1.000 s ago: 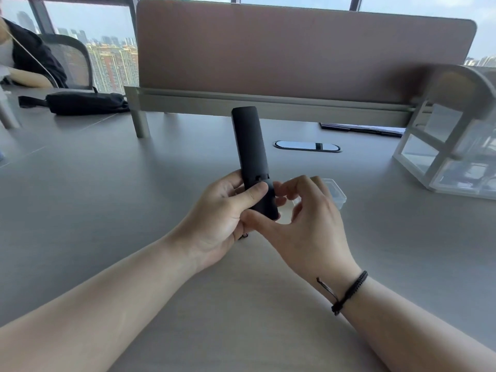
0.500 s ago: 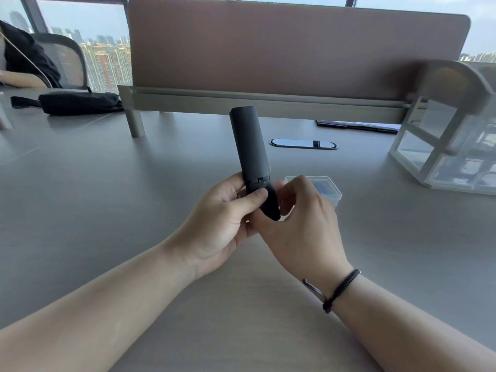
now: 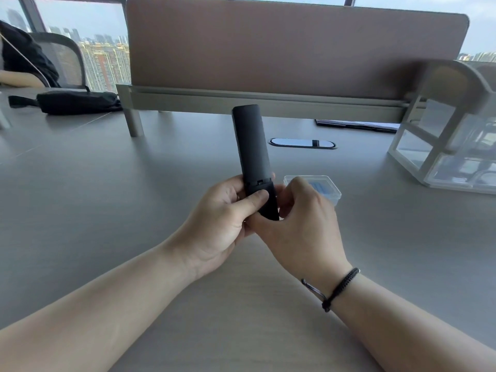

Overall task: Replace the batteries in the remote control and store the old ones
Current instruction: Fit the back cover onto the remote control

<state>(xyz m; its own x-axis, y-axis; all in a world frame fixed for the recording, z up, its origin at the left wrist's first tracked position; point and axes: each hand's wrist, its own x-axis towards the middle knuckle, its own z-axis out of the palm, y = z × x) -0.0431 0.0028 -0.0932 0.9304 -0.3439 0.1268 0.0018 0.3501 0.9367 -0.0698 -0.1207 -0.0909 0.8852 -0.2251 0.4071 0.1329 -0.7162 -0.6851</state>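
Both hands together over the grey table point(image 3: 94, 200): left hand point(image 3: 217, 224) and right hand point(image 3: 303, 226) clamp the black remote point(image 3: 251, 146) by its near end, tilted upright. Just beyond the right hand, partly hidden, a clear plastic box point(image 3: 331, 187). Far right, a clear organizer point(image 3: 440, 146); far back, the divider panel point(image 3: 295, 49).

Bright daylight from the windows point(image 3: 80, 30) at the back. Soft, pale shadows on the table point(image 3: 80, 210) under the arms. Sharp in the middle, a bit blurry at the right side. Bent and stretched near the edges.
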